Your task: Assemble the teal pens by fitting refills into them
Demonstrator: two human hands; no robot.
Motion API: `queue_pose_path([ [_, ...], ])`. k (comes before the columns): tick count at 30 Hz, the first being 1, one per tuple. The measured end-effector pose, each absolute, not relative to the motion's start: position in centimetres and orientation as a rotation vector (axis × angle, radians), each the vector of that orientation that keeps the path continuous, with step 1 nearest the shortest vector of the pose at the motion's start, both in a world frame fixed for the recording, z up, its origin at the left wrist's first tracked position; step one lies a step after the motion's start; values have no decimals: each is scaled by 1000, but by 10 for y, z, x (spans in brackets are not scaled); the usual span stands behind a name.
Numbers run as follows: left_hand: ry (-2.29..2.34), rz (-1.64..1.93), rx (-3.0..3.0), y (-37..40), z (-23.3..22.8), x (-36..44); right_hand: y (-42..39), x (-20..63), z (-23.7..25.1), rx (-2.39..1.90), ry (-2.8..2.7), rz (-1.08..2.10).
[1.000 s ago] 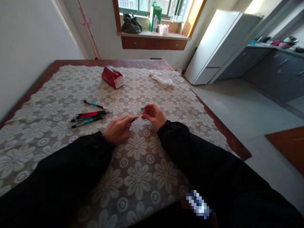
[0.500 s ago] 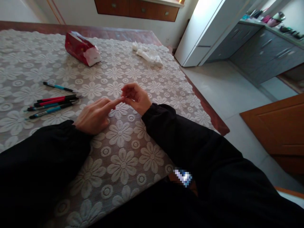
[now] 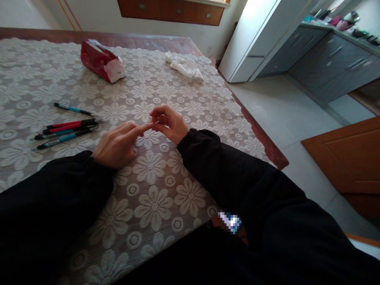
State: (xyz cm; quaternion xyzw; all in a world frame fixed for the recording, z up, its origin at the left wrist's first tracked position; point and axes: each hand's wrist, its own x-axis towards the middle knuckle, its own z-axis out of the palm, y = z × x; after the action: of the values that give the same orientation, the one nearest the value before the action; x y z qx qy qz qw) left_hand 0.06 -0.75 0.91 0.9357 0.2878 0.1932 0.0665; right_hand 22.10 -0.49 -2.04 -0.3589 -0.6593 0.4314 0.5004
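The left hand [image 3: 117,144] rests on the tablecloth [image 3: 166,198] with its forefinger stretched toward the right hand [image 3: 169,123], touching its curled fingertips. Whether either hand holds something small, I cannot tell. Left of the left hand lie four pens [image 3: 63,130] side by side, and one more pen [image 3: 73,109] just beyond them; their long axes run left to right. The table edge [image 3: 261,138] is near the right hand.

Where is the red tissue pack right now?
The red tissue pack lies on the far left of the tablecloth, beyond the pens and left of the crumpled white tissue.
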Motion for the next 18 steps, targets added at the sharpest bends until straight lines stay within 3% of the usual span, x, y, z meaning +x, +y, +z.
queue_pose_path([
  [18,927,575,2800,-8,11,0,-11,230,-13,-954,-1864,741],
])
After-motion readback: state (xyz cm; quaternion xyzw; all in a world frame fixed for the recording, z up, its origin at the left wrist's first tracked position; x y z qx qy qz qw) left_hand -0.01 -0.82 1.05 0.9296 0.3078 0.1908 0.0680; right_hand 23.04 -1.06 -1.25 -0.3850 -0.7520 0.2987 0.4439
